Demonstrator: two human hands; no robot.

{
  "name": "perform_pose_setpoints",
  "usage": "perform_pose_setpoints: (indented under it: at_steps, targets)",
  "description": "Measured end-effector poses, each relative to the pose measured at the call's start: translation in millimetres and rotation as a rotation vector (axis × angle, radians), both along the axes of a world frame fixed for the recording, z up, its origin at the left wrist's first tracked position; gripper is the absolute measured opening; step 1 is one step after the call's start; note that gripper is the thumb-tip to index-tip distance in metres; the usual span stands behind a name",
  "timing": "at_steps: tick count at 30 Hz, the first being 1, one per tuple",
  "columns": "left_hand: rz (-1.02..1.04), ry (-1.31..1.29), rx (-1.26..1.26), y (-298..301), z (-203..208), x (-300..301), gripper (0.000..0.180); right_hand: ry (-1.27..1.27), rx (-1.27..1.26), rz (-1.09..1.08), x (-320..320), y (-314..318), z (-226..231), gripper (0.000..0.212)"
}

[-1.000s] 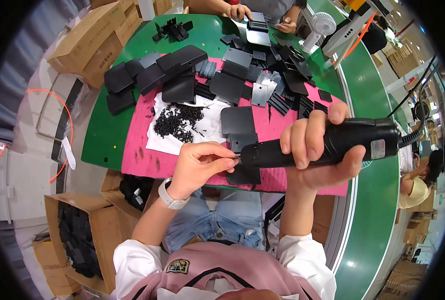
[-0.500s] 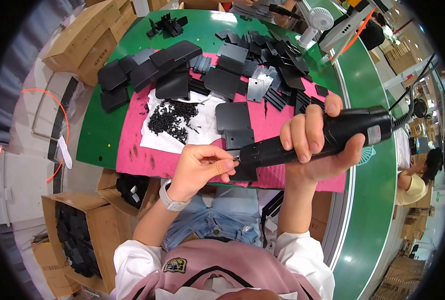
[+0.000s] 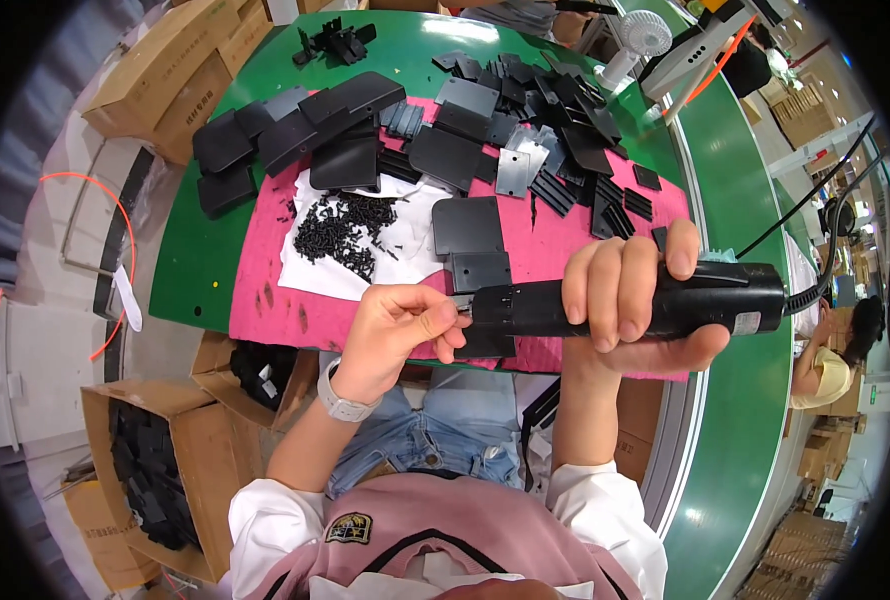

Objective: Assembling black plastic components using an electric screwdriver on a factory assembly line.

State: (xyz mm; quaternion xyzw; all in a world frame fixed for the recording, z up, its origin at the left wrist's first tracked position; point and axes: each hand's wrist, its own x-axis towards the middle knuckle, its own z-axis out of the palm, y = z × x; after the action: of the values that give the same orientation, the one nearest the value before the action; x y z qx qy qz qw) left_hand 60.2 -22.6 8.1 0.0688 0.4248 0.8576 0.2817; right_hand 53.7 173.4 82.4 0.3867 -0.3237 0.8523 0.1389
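Screwdriver (image 3: 535,307), a black corded power one, is held level above the near edge of the green bench (image 3: 187,262), its nose toward the left and its cord (image 3: 810,297) running off to the right. The right hand (image 3: 610,300) grips it, fingers clamped around the body from above and the thumb along the lower side.

The left hand (image 3: 400,325), with a white watch (image 3: 337,393) on its wrist, meets the nose: its thumb and forefinger are pinched together on the short metal tip (image 3: 462,301). Whether a screw is also between them I cannot tell.

Just past the nose lie a large black plate (image 3: 468,228) and a smaller black plate (image 3: 480,270), touching, on a pink mat (image 3: 250,308). Left of these, a white cloth (image 3: 420,225) carries a loose heap of small black screws (image 3: 337,235). Further back are leaning black covers (image 3: 333,115), a pale metal plate (image 3: 513,172) and black strips (image 3: 552,193). A small white fan (image 3: 645,35) stands near the far right corner. At lower left, beside the bench, an open cardboard box (image 3: 215,440) holds many black parts (image 3: 150,475).
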Motion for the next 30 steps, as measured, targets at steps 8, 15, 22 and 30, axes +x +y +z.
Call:
perform_pose_setpoints:
  at_steps: [8,15,22,30]
  targets:
    - [-0.223,0.155,-0.464,0.2,17.5,3.8,0.01,-0.149,-0.101,0.006,-2.5,16.7,-3.3,0.049]
    - [0.444,0.687,-0.787,17.2,9.5,-8.4,0.011,-0.153,0.272,-0.285,-8.6,33.2,8.3,0.052]
    - [0.38,0.741,-0.893,25.0,8.2,-13.5,0.018,-0.187,0.33,-0.233,-21.6,28.0,1.2,0.047]
    - [0.321,0.562,-0.717,26.5,-3.2,-16.6,0.017,-0.32,0.43,-0.246,-32.8,13.3,11.0,0.037]
